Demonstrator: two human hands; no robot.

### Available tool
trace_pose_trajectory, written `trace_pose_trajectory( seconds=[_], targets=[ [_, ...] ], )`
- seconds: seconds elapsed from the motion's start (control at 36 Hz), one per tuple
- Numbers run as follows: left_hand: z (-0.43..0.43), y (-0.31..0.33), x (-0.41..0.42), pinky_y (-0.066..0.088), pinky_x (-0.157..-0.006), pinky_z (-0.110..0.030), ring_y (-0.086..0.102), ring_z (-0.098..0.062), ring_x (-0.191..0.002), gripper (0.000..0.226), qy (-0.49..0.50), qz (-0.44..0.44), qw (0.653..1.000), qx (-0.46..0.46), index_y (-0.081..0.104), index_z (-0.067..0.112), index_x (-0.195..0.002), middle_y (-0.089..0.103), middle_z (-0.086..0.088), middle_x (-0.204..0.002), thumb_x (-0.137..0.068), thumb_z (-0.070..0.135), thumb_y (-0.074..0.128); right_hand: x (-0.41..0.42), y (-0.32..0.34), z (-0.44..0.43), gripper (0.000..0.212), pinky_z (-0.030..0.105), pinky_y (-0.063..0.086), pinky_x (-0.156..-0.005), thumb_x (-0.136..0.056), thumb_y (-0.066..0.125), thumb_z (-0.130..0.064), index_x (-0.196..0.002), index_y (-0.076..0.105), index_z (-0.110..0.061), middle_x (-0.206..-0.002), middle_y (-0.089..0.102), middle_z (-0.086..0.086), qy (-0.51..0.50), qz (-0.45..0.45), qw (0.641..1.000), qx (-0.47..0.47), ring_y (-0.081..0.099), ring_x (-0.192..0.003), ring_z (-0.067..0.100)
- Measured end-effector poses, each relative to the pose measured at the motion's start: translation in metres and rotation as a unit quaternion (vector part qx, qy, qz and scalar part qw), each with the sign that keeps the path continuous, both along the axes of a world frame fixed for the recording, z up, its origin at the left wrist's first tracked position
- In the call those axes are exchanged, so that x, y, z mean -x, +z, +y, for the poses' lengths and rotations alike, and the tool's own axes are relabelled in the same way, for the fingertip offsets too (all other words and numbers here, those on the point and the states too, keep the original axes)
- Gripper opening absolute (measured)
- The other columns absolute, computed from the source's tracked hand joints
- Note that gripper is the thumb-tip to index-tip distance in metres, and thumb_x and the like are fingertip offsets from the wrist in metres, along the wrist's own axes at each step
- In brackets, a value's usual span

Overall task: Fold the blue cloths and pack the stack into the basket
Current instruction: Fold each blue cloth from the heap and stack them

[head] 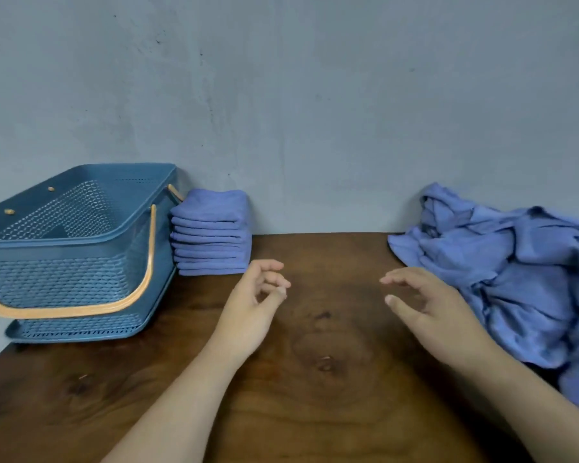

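A stack of several folded blue cloths (211, 233) stands at the back of the wooden table (315, 396), touching the right side of a blue plastic basket (64, 282) with an orange handle. A heap of unfolded blue cloths (522, 275) lies at the right, against the wall. My left hand (254, 309) hovers just in front of the stack, fingers loosely curled, holding nothing. Just left of the heap, my right hand (428, 309) is over the table with fingers apart and empty.
A grey wall (315, 111) runs right behind the table's back edge. The basket sits at the far left and hangs slightly over the table's left edge. Dark bare wood lies between and in front of both hands.
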State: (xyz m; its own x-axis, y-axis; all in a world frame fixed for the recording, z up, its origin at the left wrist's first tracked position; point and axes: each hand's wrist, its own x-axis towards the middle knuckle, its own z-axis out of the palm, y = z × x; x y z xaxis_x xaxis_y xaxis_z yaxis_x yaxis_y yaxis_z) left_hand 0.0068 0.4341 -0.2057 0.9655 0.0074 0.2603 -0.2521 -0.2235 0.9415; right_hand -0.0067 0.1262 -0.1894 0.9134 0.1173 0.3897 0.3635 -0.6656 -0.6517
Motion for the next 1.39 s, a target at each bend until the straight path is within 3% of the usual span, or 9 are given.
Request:
trace_pose_trajectory(
  seconds=[0.19, 0.42, 0.61, 0.75, 0.83, 0.92, 1.03, 1.11, 1.39],
  targets=[
    [-0.044, 0.008, 0.024, 0.052, -0.094, -0.024, 0.067, -0.019, -0.103, 0.03, -0.078, -0.053, 0.985, -0.145, 0.063, 0.029, -0.124, 0.069, 0.006, -0.11, -0.102, 0.008, 0.064, -0.02, -0.005, -0.046, 0.025, 0.028, 0.048, -0.092, -0.098, 0.064, -0.014, -0.118, 0.068, -0.027, -0.119, 0.061, -0.013, -0.137, -0.118, 0.983, -0.03, 0.058, -0.114, 0.011],
    [-0.142, 0.032, 0.007, 0.05, -0.09, -0.016, 0.066, -0.008, -0.112, 0.025, -0.116, -0.071, 0.972, -0.19, 0.068, 0.037, -0.122, 0.07, 0.02, -0.118, -0.104, 0.02, 0.065, -0.02, 0.001, -0.072, 0.025, 0.011, 0.046, -0.076, -0.099, 0.058, -0.008, -0.11, 0.072, -0.027, -0.112, 0.064, -0.019, -0.196, -0.135, 0.959, -0.151, 0.063, -0.095, 0.001],
    [-0.27, 0.085, -0.063, 0.054, -0.1, -0.03, 0.066, 0.0, -0.111, 0.028, -0.181, -0.153, 0.943, -0.235, 0.07, 0.033, -0.129, 0.07, 0.019, -0.121, -0.101, 0.032, 0.069, -0.027, -0.013, -0.072, 0.015, 0.016, 0.035, -0.06, -0.093, 0.063, -0.004, -0.086, 0.062, -0.017, -0.082, 0.056, -0.009, -0.191, -0.125, 0.963, -0.146, 0.048, -0.071, 0.005],
    [-0.356, 0.113, -0.086, 0.039, -0.112, -0.027, 0.051, -0.01, -0.134, 0.056, -0.29, -0.211, 0.844, -0.4, 0.056, 0.033, -0.149, 0.056, 0.009, -0.148, -0.097, 0.042, 0.075, -0.031, -0.016, -0.074, 0.026, 0.019, 0.026, -0.053, -0.09, 0.065, -0.007, -0.074, 0.053, -0.024, -0.072, 0.062, 0.002, -0.176, -0.073, 0.97, -0.149, 0.047, -0.06, 0.009],
    [-0.383, 0.108, -0.097, 0.045, -0.107, -0.038, 0.056, -0.018, -0.122, 0.042, -0.287, -0.262, 0.771, -0.504, 0.064, 0.034, -0.139, 0.061, 0.007, -0.14, -0.098, 0.047, 0.065, -0.034, -0.023, -0.075, 0.029, 0.027, 0.033, -0.049, -0.094, 0.051, -0.026, -0.066, 0.052, -0.018, -0.061, 0.058, -0.002, -0.173, -0.041, 0.977, -0.121, 0.051, -0.053, 0.014],
    [-0.391, 0.114, -0.095, 0.052, -0.09, -0.048, 0.061, -0.024, -0.106, 0.026, -0.22, -0.279, 0.796, -0.491, 0.07, 0.025, -0.11, 0.069, 0.002, -0.117, -0.101, 0.036, 0.049, -0.035, -0.026, -0.073, 0.031, 0.036, 0.042, -0.054, -0.092, 0.04, -0.032, -0.071, 0.057, -0.016, -0.066, 0.056, -0.002, -0.162, -0.061, 0.98, -0.094, 0.055, -0.06, 0.018],
    [-0.37, 0.135, -0.096, 0.043, -0.074, -0.038, 0.059, -0.027, -0.096, 0.022, -0.132, -0.27, 0.817, -0.493, 0.063, 0.024, -0.12, 0.069, -0.003, -0.108, -0.11, 0.029, 0.043, -0.029, -0.019, -0.069, 0.014, 0.032, 0.051, -0.062, -0.094, 0.061, -0.009, -0.094, 0.071, -0.019, -0.092, 0.067, -0.004, -0.142, -0.104, 0.979, -0.103, 0.062, -0.073, 0.014],
    [-0.327, 0.156, -0.105, 0.052, -0.074, -0.042, 0.063, -0.031, -0.09, 0.015, -0.077, -0.256, 0.831, -0.488, 0.056, 0.031, -0.111, 0.072, 0.0, -0.103, -0.106, 0.031, 0.042, -0.023, -0.012, -0.064, 0.024, 0.028, 0.055, -0.074, -0.096, 0.06, -0.008, -0.11, 0.074, -0.022, -0.109, 0.066, -0.011, -0.107, -0.119, 0.982, -0.104, 0.062, -0.085, 0.007],
    [-0.172, 0.201, -0.108, 0.052, -0.069, -0.04, 0.065, -0.023, -0.079, 0.019, 0.105, -0.207, 0.911, -0.34, 0.061, 0.026, -0.11, 0.071, -0.001, -0.089, -0.104, 0.016, 0.046, 0.007, 0.012, -0.039, 0.026, 0.022, 0.053, -0.068, -0.101, 0.051, -0.009, -0.115, 0.07, -0.019, -0.119, 0.062, -0.012, 0.015, -0.265, 0.963, -0.049, 0.063, -0.083, 0.006]
  ],
)
